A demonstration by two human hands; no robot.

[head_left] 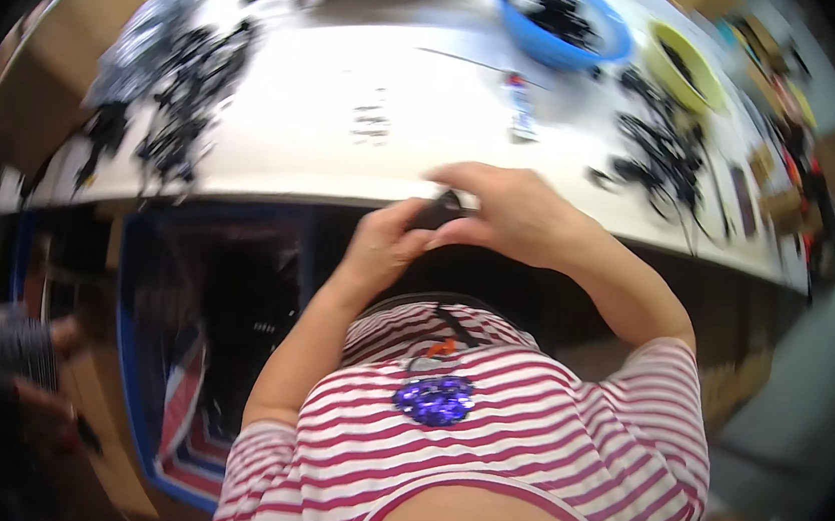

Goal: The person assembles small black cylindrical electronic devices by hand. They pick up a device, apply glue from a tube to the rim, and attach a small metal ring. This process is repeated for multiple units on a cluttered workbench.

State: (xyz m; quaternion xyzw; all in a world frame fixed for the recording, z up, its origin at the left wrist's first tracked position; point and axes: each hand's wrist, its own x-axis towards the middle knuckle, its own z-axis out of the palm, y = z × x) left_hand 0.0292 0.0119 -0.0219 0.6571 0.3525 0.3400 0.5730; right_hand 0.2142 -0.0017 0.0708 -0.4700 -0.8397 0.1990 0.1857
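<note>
Head view: black piece, illegible tube

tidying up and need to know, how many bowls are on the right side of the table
2: a blue bowl toward the far side, and a yellow bowl just right of it.

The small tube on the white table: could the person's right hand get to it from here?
Probably yes: the small tube lies beyond the right hand, with only white tabletop between them. That hand is busy at a small black object, though.
</note>
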